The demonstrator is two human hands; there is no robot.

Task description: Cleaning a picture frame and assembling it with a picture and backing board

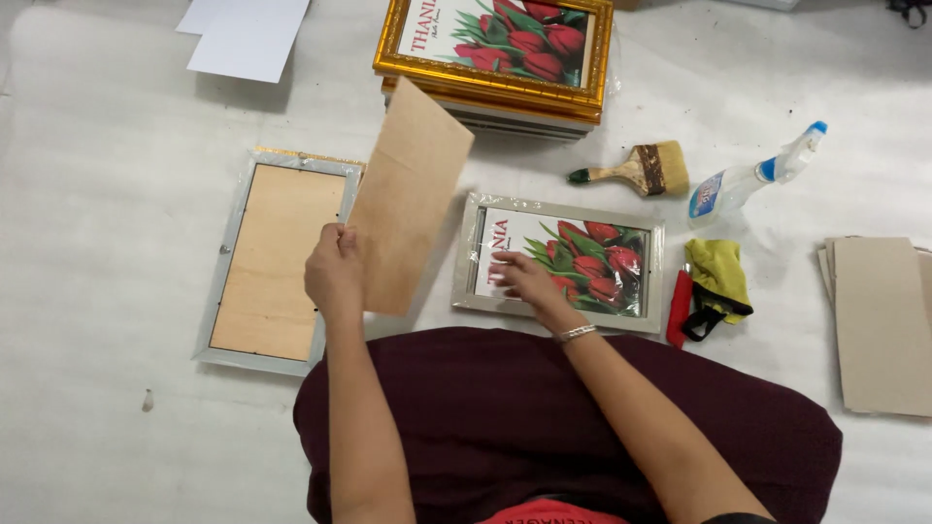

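So this is mid-way through putting a picture frame together, from the look of it. The left hand [333, 272] is pinching a brown backing board [408, 199] by its lower left corner, fingers wrapped shut around the edge, holding it up off the floor and tilted, just to the left of the frame being worked on. The right hand [524, 279] is flat, fingers spread and not gripping anything, pressing on the tulip print [573, 262] that sits inside a silver frame [657, 281] lying on the white floor covering right in front of the person's knees.

What looks done: the print is already seated in that silver frame, and over on the left there's another silver frame lying face down [225, 281] with its board already in, so that one seems closed up. At the top there's a stack with a gold frame [485, 82] holding the same tulip print, which I'd guess is the finished pile.

What's left, as far as I can tell: the board in the left hand isn't on the frame yet, so the back is still open, and whatever fastens it hasn't happened.

Off to the right: a paintbrush [636, 170], a spray bottle [748, 180], a yellow cloth [716, 272] with a red tool [677, 311] just beside it, and more brown boards [879, 325] stacked at the edge. Some white sheets [248, 34] top left.
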